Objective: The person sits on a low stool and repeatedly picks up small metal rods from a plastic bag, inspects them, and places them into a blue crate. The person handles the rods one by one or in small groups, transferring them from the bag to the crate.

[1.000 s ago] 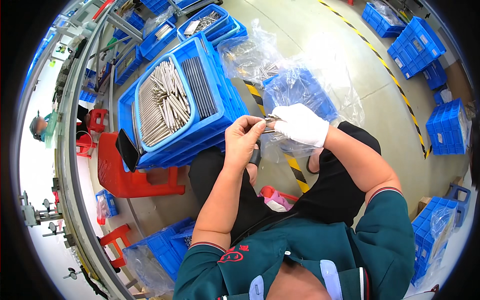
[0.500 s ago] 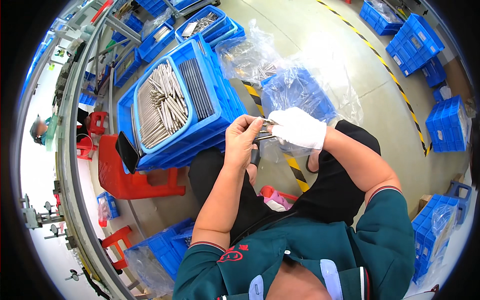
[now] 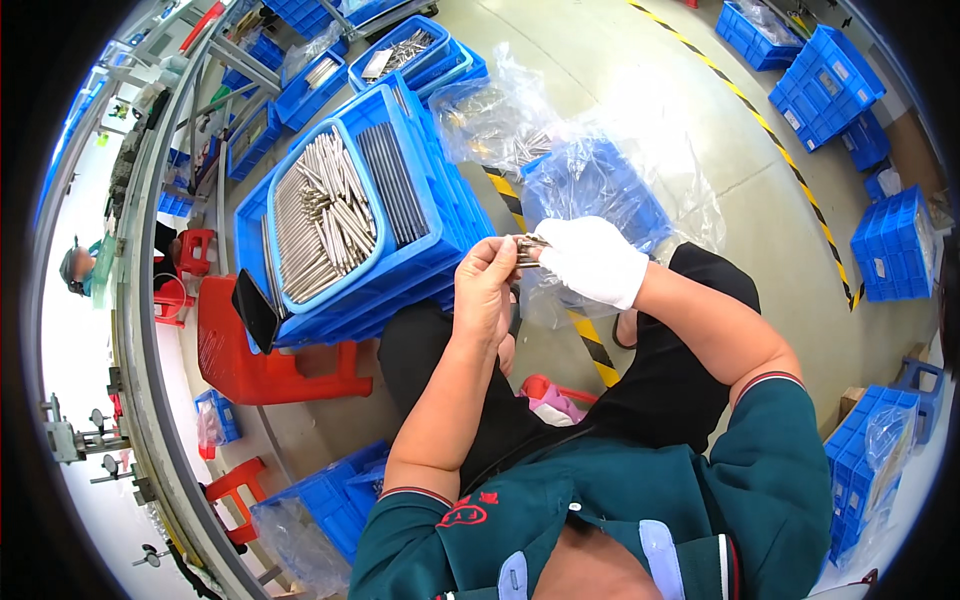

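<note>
My bare left hand [image 3: 484, 282] and my white-gloved right hand [image 3: 597, 262] meet above my knees. Between them is a small bunch of metal rods [image 3: 527, 251], and the fingers of both hands are closed on it. The glove hides most of the rods' right ends. Left of my left hand, a light blue basket [image 3: 378, 215] holds a pile of loose silvery metal rods [image 3: 335, 215]. It sits in a stack of blue crates [image 3: 455, 215], with dark rods [image 3: 392, 180] lined up beside it.
A red stool [image 3: 235, 345] stands under the crates' near side. Beyond my hands, clear plastic sheeting [image 3: 690, 190] covers a blue crate [image 3: 590, 180] on the floor. Black-and-yellow tape [image 3: 592, 340] runs between my feet. More blue crates [image 3: 893, 245] stand at the right; a person [image 3: 80, 265] is far left.
My hands have drawn slightly closer together, and less of the rods' length shows between them. The rods also sit more level.
</note>
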A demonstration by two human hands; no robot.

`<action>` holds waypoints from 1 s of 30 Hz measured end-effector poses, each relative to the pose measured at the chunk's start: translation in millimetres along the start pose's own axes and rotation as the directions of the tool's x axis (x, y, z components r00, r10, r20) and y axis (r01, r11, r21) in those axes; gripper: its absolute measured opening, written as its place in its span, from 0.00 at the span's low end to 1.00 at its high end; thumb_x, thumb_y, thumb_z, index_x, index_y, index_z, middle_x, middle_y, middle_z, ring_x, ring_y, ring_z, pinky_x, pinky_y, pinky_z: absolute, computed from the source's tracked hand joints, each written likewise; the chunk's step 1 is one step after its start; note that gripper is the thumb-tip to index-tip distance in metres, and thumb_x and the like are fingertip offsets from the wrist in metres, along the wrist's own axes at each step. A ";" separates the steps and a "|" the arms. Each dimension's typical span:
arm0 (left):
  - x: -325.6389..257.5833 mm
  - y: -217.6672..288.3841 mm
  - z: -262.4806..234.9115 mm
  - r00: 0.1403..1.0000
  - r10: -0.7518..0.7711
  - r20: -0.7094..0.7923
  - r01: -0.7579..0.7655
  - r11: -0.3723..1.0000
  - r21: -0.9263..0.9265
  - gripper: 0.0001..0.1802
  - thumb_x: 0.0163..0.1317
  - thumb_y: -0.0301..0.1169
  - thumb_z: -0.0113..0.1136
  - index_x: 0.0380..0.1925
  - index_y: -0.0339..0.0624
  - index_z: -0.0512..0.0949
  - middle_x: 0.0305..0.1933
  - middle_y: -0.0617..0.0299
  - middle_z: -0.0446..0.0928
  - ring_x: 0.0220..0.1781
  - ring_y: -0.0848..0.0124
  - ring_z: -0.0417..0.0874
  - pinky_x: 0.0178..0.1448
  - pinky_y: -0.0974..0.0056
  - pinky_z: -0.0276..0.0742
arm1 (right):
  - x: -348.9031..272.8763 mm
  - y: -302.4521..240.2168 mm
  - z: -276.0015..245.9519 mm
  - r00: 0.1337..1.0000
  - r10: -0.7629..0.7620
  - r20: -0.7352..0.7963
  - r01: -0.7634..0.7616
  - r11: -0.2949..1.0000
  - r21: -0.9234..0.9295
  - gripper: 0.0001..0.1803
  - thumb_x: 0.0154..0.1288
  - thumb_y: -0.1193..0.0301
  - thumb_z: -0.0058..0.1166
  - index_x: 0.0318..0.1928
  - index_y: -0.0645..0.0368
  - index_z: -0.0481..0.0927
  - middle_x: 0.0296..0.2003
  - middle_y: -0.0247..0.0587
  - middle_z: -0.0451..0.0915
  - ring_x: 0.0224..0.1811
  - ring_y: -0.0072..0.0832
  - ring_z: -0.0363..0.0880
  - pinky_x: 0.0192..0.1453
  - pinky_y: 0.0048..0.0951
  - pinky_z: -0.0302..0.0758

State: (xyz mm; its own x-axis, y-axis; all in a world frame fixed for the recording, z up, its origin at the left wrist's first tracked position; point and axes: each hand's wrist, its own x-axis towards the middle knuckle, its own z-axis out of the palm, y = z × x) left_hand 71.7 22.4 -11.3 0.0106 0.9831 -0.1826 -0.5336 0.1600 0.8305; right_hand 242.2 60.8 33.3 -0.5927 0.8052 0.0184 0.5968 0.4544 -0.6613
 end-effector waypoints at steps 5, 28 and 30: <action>2.5 1.1 -11.2 0.984 -0.144 0.106 0.159 0.975 -0.152 0.06 0.63 0.28 0.58 0.37 0.39 0.78 0.38 0.56 0.82 0.38 0.71 0.80 0.40 0.67 0.72 | -0.7 1.0 0.0 1.000 -0.008 0.023 0.008 0.999 0.034 0.13 0.65 0.60 0.44 0.35 0.56 0.73 0.27 0.52 0.77 0.33 0.50 0.78 0.37 0.45 0.72; -7.9 16.3 0.8 0.997 0.072 0.016 -0.073 0.927 0.369 0.09 0.61 0.32 0.63 0.37 0.39 0.78 0.32 0.66 0.80 0.31 0.85 0.75 0.29 0.78 0.66 | 4.1 2.1 -6.7 0.990 -0.047 0.132 0.031 0.993 0.117 0.15 0.66 0.60 0.45 0.35 0.59 0.73 0.27 0.53 0.76 0.33 0.51 0.76 0.37 0.43 0.70; -8.2 18.6 1.3 0.993 0.114 -0.035 -0.095 0.935 0.343 0.08 0.61 0.31 0.63 0.36 0.39 0.78 0.31 0.68 0.78 0.31 0.85 0.74 0.30 0.78 0.67 | 4.1 1.3 -13.4 0.987 -0.012 0.159 -0.007 0.993 0.118 0.14 0.65 0.60 0.45 0.35 0.59 0.73 0.27 0.54 0.76 0.33 0.51 0.76 0.37 0.44 0.70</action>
State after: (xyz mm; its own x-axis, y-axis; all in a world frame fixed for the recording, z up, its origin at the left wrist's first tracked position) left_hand 62.8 17.4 6.4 -0.0802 0.9912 -0.1052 -0.2097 0.0864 0.9739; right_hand 247.8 69.8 42.6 -0.6782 0.7289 -0.0934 0.5329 0.4002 -0.7456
